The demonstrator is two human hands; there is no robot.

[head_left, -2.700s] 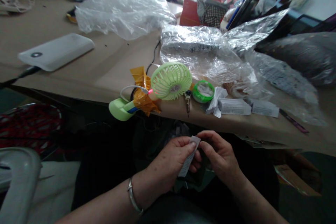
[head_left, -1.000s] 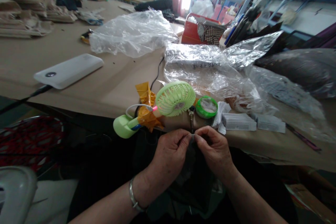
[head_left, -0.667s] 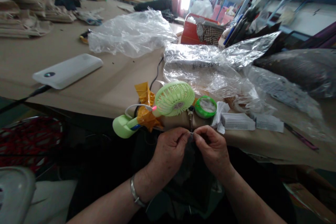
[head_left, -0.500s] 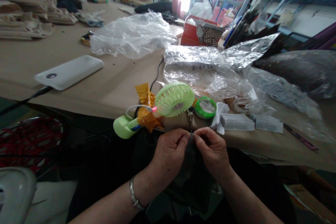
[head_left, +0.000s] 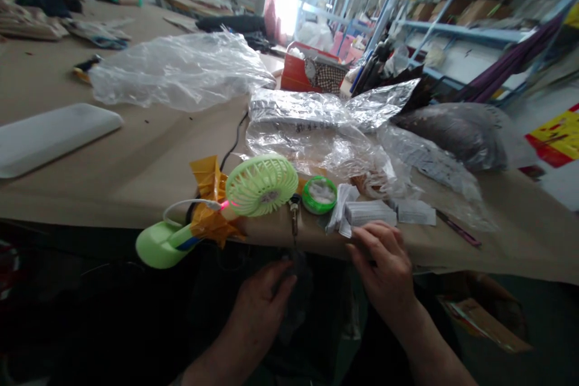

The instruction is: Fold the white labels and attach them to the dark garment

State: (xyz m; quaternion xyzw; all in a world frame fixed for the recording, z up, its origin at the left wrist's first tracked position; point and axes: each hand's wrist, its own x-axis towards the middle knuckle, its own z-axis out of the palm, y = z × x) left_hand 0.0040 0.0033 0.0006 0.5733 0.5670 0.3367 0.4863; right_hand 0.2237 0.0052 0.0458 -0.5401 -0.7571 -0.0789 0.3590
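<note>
Along the near edge of the kraft-paper-covered table (head_left: pixel 113 175), right hand (head_left: pixel 377 271) open and empty, just beside a folded white paper slip (head_left: pixel 368 213); left hand (head_left: pixel 262 307) shadowed below a green handheld fan (head_left: pixel 261 202), any grasp indiscernible.

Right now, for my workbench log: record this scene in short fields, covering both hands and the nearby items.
Left hand: below the table edge, grip unclear
Right hand: at the table edge, holding nothing visible, nearest a white paper box
Beside the box: crumpled white paper
Fan: green handheld fan, with orange tape
Surface: brown paper
</note>
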